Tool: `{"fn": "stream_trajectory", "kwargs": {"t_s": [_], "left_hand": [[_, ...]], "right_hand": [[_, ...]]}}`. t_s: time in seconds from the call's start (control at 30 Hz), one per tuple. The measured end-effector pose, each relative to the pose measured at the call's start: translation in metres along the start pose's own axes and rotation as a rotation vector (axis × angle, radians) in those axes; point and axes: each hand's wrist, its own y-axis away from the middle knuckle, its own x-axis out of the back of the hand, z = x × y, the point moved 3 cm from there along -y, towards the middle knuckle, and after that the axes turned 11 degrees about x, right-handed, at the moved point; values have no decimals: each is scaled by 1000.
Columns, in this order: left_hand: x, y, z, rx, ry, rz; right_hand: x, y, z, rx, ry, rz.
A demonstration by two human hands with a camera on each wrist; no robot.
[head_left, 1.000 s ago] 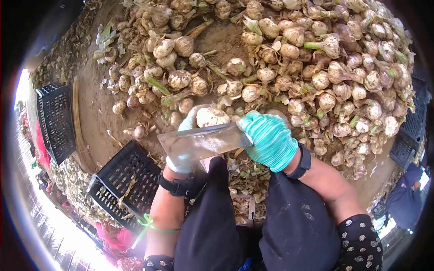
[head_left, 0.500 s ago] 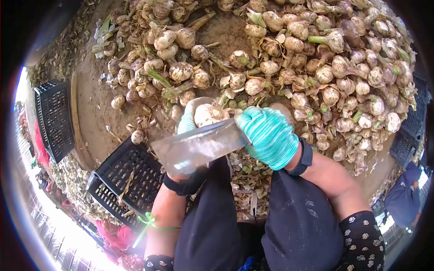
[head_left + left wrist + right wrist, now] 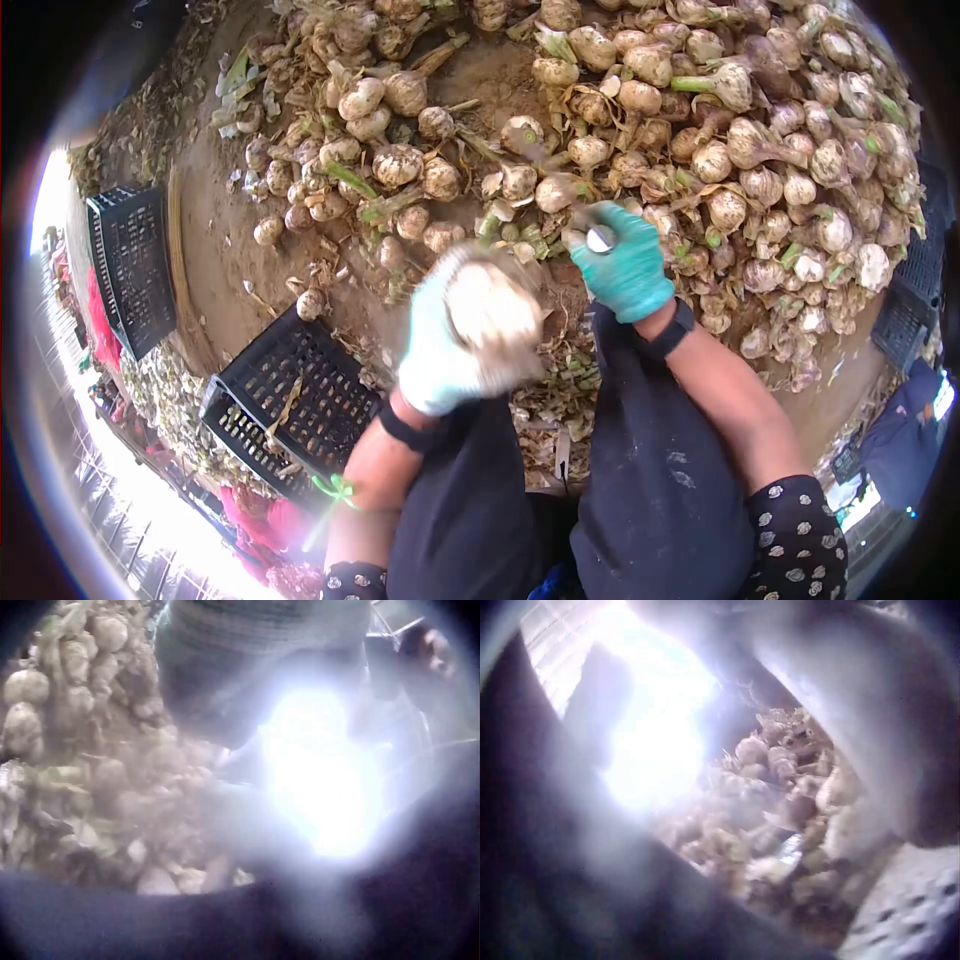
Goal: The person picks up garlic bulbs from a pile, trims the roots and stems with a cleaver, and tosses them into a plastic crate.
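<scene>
In the head view the left hand (image 3: 440, 340), in a pale mint glove, grips a large, motion-blurred garlic bulb (image 3: 492, 305) above the knees. To its right, the right hand (image 3: 625, 265) wears a turquoise glove and has its fingers curled round a knife handle (image 3: 600, 239), whose round pale end shows. The blade is blurred and hard to make out. Bulb and right hand are apart. A dark, ribbed glove part (image 3: 262, 660) fills the top of the left wrist view; glare hides much of both wrist views.
Heaped garlic bulbs (image 3: 760, 185) spread across the front and right. A black crate (image 3: 295, 385) stands left of the left forearm, another crate (image 3: 135, 270) farther left. Stem and leaf scraps (image 3: 560, 385) lie between the knees. Another person (image 3: 905, 430) is at the right edge.
The hands have moved apart, the right one up and to the right. The knife has swung away from in front of the left hand, which still holds the bulb, now slightly lower and to the right.
</scene>
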Motion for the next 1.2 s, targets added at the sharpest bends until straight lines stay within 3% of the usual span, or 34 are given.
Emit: {"fn": "stream_trajectory", "kwargs": {"t_s": [0.07, 0.2, 0.23, 0.27, 0.3, 0.33, 0.4, 0.47, 0.5, 0.53, 0.6, 0.67, 0.73, 0.77, 0.87, 0.9, 0.93, 1.0, 1.03, 1.07, 1.13, 1.17, 1.2], "left_hand": [[6, -7, 9, -353, -325, -52], [3, -16, 2, -299, -180, -43], [4, -17, 4, -431, -343, -97], [4, -19, 2, -424, -341, -96], [5, -21, -1, -360, -181, -161], [5, -23, -3, -296, -22, -225], [2, -21, -4, -231, 133, -292], [-1, -17, 0, -241, -21, -90], [1, -26, -12, 197, 634, -306], [3, -27, -13, 203, 634, -303], [12, -28, -15, 142, 497, -73], [12, -26, -18, 77, 328, -62], [4, -21, -14, -102, 72, -102], [1, -18, -11, 41, 211, -124], [-2, -3, -11, -53, 39, -151], [-3, 3, -11, -103, -46, -167], [-8, 6, -16, -223, -215, -212], [-2, -18, -23, 408, 988, -597], [7, -15, -18, 64, 388, -190], [-3, -12, -6, -248, -29, -188], [-11, -13, -2, -314, -96, -171], [-11, -15, -1, -318, -95, -173], [-8, -19, -3, -305, -263, -104]], "right_hand": [[7, 5, -16, -129, -330, -19], [1, 7, -20, -186, -317, -192], [2, 5, -27, 35, -231, -188], [4, 5, -34, 255, -143, -186], [7, 5, -42, 382, 23, -251], [8, 6, -43, 378, 20, -256], [10, 11, -52, 711, 284, -209], [11, 11, -52, 707, 304, -246], [11, 11, -55, 720, 347, -278], [10, 13, -57, 733, 387, -313], [7, 17, -54, 735, 338, -282], [6, 16, -50, 746, 223, -267], [0, 14, -42, 715, 229, -285], [-3, 13, -38, 679, 231, -303], [0, 10, -35, 731, 229, -233], [-10, 6, -13, 491, 392, -232], [-8, -1, 10, 454, 330, -47], [7, 6, -4, 46, -34, 36], [7, 10, -11, 50, -191, 108], [10, 8, -14, 53, -184, 114], [5, 7, -19, -88, -381, -209], [4, 6, -13, -334, -356, -411], [5, 6, -13, -334, -354, -409]]}}
